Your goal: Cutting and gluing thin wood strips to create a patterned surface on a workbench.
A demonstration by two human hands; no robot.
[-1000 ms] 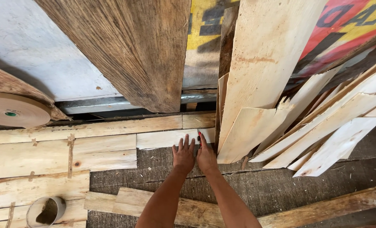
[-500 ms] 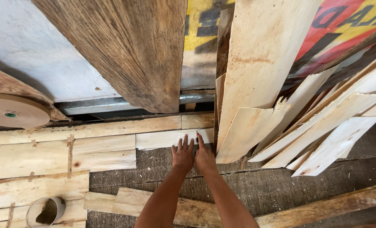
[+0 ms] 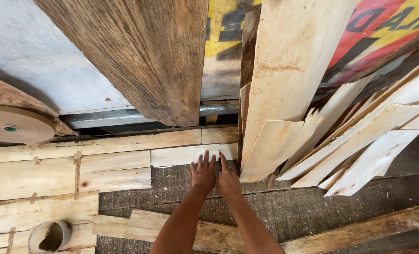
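- At lower centre of the frame, your left hand (image 3: 203,175) lies flat, palm down, fingers spread, holding nothing.
- Your right hand (image 3: 228,178) sits just beside it, touching along the inner edge; it is also flat and unclenched, with the fingers extended toward the top of the frame.
- Fingertips of both hands reach the lower edge of the short pale veneer strip (image 3: 193,155), which lies directly above them; contact looks likely, but no fingers curl around it.
- That strip runs left to right, its right end near the base of the leaning veneer sheets (image 3: 289,94) at centre right.
- Palms rest on the dark rough work surface (image 3: 313,211).
- Left of the hands: joined veneer panels (image 3: 54,174), pale, with short tape strips across the seams.
- Lower left corner: tape roll (image 3: 49,235), seen end-on.
- Left edge, mid-height: large brown paper-tape reel (image 3: 14,124).
- Upper centre: weathered dark board (image 3: 143,51), leaning.
- Bottom of frame: long wooden plank (image 3: 209,233) passing under your forearms.
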